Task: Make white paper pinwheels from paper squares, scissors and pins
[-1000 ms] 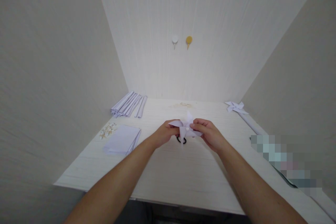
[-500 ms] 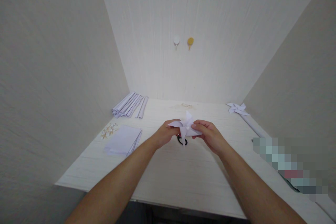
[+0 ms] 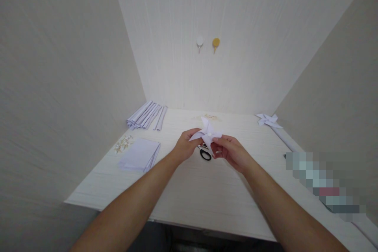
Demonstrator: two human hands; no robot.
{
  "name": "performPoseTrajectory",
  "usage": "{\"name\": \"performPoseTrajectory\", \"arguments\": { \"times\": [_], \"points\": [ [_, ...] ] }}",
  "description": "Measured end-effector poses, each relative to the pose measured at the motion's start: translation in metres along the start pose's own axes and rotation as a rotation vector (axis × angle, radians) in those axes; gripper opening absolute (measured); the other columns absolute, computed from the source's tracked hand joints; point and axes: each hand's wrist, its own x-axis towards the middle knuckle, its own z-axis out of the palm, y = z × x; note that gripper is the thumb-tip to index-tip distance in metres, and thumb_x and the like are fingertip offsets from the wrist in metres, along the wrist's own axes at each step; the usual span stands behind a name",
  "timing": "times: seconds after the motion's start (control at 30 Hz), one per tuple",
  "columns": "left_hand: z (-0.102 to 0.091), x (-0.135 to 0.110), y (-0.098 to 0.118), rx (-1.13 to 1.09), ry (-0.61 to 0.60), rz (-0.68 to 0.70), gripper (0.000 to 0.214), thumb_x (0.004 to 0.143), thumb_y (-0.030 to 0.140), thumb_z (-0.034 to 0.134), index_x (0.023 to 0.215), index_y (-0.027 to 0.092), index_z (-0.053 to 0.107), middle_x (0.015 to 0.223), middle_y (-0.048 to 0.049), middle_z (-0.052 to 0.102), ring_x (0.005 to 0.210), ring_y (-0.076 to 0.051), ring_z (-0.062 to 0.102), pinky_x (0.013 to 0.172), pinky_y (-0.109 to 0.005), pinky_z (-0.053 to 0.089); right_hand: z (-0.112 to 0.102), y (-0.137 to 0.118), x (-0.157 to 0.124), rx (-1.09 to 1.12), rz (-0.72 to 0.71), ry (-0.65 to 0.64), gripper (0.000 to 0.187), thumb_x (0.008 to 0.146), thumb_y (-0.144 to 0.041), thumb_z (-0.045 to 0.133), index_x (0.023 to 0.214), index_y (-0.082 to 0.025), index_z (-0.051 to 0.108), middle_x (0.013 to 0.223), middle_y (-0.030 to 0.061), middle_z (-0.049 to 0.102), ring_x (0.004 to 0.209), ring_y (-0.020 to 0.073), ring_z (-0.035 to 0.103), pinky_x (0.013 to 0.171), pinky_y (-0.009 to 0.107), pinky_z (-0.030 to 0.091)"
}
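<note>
Both my hands hold a white paper pinwheel head (image 3: 207,132) above the middle of the white desk (image 3: 206,189). My left hand (image 3: 186,145) pinches its left blade, fingers closed. My right hand (image 3: 228,150) grips it from the right and below, fingers curled. Under the pinwheel, black-handled scissors (image 3: 204,152) lie on the desk, partly hidden by my hands.
Rolled paper sticks (image 3: 147,116) lie at the back left, a stack of white sheets (image 3: 138,154) in front of them, small gold pins (image 3: 123,144) beside it. A finished pinwheel on a stick (image 3: 269,121) lies at the right. Two wall hooks (image 3: 208,43) hang above.
The pinwheel head has been lifted slightly and turned; my hands rose with it, uncovering more of the scissors below.
</note>
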Motion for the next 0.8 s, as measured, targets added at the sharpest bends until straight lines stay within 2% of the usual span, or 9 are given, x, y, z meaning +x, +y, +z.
{"name": "performPoseTrajectory", "arguments": {
  "times": [0.23, 0.37, 0.6, 0.8],
  "points": [
    [-0.006, 0.004, -0.005, 0.036, -0.092, 0.123, 0.026, 0.071, 0.034, 0.082, 0.086, 0.014, 0.078, 0.083, -0.0052, 0.073, 0.078, -0.017, 0.064, 0.076, -0.028, 0.05, -0.003, 0.003, 0.004, -0.056, -0.091, 0.065, 0.034, 0.066, -0.046, 0.087, 0.074, -0.016, 0.072, 0.066, 0.0004, 0.066, 0.061, 0.0124, 0.054, 0.059, 0.028, 0.041],
    [-0.004, 0.004, -0.004, -0.012, -0.111, 0.109, 0.026, 0.073, 0.036, 0.083, 0.084, 0.013, 0.079, 0.085, -0.0073, 0.075, 0.079, -0.018, 0.065, 0.077, -0.028, 0.05, -0.004, 0.004, 0.005, -0.047, -0.096, 0.071, 0.034, 0.066, -0.046, 0.086, 0.074, -0.017, 0.071, 0.066, -0.0004, 0.064, 0.061, 0.0123, 0.052, 0.061, 0.029, 0.04],
    [-0.002, 0.003, -0.007, 0.047, -0.092, 0.115, 0.021, 0.076, 0.033, 0.079, 0.082, 0.013, 0.079, 0.085, -0.0077, 0.075, 0.081, -0.018, 0.064, 0.076, -0.028, 0.049, -0.008, 0.008, 0.009, -0.105, -0.113, 0.063, 0.032, 0.067, -0.046, 0.083, 0.073, -0.018, 0.07, 0.065, -0.0008, 0.062, 0.06, 0.0134, 0.052, 0.061, 0.03, 0.04],
    [-0.002, 0.004, -0.009, 0.054, -0.104, 0.12, 0.017, 0.074, 0.03, 0.078, 0.078, 0.013, 0.077, 0.086, -0.0071, 0.072, 0.079, -0.017, 0.063, 0.068, -0.025, 0.048, -0.011, 0.011, 0.01, -0.143, -0.132, 0.082, 0.027, 0.069, -0.042, 0.081, 0.074, -0.018, 0.071, 0.066, -0.001, 0.062, 0.061, 0.0129, 0.051, 0.061, 0.029, 0.038]
  ]
}}
